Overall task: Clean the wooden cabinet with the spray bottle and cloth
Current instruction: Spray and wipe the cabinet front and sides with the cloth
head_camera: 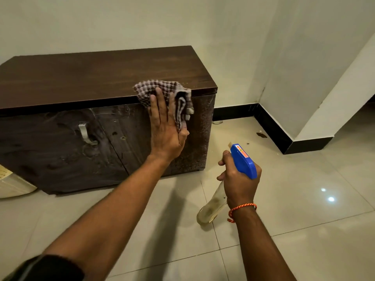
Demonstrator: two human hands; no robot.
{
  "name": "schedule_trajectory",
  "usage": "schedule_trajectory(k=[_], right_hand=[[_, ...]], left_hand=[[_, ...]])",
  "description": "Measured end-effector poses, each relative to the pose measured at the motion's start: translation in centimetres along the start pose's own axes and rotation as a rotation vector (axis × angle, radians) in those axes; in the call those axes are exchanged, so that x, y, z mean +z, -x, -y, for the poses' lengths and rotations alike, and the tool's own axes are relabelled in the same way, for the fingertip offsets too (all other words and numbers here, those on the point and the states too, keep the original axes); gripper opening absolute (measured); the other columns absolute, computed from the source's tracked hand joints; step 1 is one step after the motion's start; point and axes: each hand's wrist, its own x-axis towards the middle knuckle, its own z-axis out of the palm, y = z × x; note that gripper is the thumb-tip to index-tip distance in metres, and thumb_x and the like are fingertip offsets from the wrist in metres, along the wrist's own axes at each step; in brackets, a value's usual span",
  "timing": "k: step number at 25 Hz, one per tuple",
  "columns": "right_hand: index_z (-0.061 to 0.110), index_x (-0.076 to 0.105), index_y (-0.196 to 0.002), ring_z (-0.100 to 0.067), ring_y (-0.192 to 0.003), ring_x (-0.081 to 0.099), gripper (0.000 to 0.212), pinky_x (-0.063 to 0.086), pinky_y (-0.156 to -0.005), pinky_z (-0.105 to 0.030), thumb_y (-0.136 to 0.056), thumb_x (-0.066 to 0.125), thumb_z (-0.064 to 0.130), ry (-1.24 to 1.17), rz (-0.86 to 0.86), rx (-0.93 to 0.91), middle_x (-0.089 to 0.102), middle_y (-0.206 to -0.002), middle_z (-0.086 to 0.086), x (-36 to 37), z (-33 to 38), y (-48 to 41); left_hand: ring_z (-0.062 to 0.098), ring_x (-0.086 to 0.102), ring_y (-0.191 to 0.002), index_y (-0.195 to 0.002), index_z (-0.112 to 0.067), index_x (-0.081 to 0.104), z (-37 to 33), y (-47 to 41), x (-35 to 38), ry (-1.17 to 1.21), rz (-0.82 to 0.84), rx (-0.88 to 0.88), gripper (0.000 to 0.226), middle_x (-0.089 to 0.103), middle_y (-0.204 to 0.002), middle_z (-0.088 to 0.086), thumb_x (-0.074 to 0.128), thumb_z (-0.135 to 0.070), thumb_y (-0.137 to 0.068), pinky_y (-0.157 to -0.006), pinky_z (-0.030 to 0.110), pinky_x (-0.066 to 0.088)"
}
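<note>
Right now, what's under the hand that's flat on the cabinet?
Under the left hand is a checkered cloth, pressed against the wooden cabinet front near its top edge. The cloth folds over onto the top. The wood directly beneath the cloth and palm is covered, so it cannot be seen.

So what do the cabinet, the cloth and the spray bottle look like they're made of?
Cabinet: dark wood or wood-look laminate, grain lines showing, front streaked wet.
Cloth: woven fabric, probably cotton, checked and limp over the edge.
Spray bottle: plastic, glossy blue head, cloudy translucent body.
</note>
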Motion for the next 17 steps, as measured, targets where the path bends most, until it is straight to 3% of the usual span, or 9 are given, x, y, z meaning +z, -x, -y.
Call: schedule_trajectory(k=[4, 8, 10, 13, 17], right_hand=[[0.006, 0.072, -0.092, -0.014, -0.044, 0.062, 0.021, 0.049, -0.045, -0.014, -0.091, 0.069, 0.026, -0.004, 0.017, 0.016, 0.071, -0.072, -0.003, -0.7, -1.0, -1.0], [0.006, 0.072, -0.094, -0.016, -0.05, 0.064, 0.018, 0.049, -0.045, -0.013, -0.091, 0.07, 0.024, -0.034, 0.035, 0.012, 0.071, -0.074, -0.005, -1.7, -1.6, -1.6], [0.008, 0.071, -0.097, -0.019, -0.053, 0.065, 0.018, 0.049, -0.045, -0.014, -0.09, 0.07, 0.024, -0.042, 0.037, 0.017, 0.071, -0.076, -0.008, -2.0, -2.0, -2.0], [0.01, 0.071, -0.095, -0.014, -0.049, 0.063, 0.016, 0.049, -0.046, -0.014, -0.09, 0.07, 0.025, -0.03, 0.038, 0.025, 0.071, -0.074, -0.006, -2.4, -2.6, -2.0], [0.011, 0.071, -0.087, -0.02, -0.048, 0.063, 0.014, 0.048, -0.044, -0.015, -0.09, 0.071, 0.025, -0.026, 0.051, 0.009, 0.071, -0.071, -0.006, -2.9, -3.2, -2.2]], left_hand=[[0.03, -0.028, -0.152, -0.161, -0.013, -0.012, 1.0, -0.3, 2.8, -0.451, 0.081, 0.261, 0.101, -0.016, -0.165, 0.019, 0.046, -0.05, -0.086, -0.123, 0.044, -0.021], [0.032, -0.018, -0.155, -0.163, -0.012, 0.003, -0.4, -2.5, 4.6, -0.634, 0.141, 0.766, 0.077, -0.009, -0.17, 0.015, 0.015, -0.057, -0.103, -0.125, 0.044, -0.015], [0.033, -0.012, -0.156, -0.163, -0.009, 0.003, -0.1, -2.9, 5.3, -0.687, 0.178, 0.939, 0.079, -0.006, -0.17, 0.016, 0.02, -0.057, -0.102, -0.127, 0.044, -0.009], [0.035, -0.009, -0.156, -0.162, -0.004, 0.001, 1.9, -0.9, 5.8, -0.741, 0.288, 1.122, 0.077, -0.004, -0.169, 0.021, 0.02, -0.051, -0.104, -0.128, 0.045, -0.003], [0.037, -0.016, -0.154, -0.158, 0.002, -0.013, 3.7, 5.3, 8.3, -0.873, 0.482, 1.253, 0.069, -0.017, -0.165, 0.027, 0.001, -0.036, -0.102, -0.126, 0.048, -0.012]])
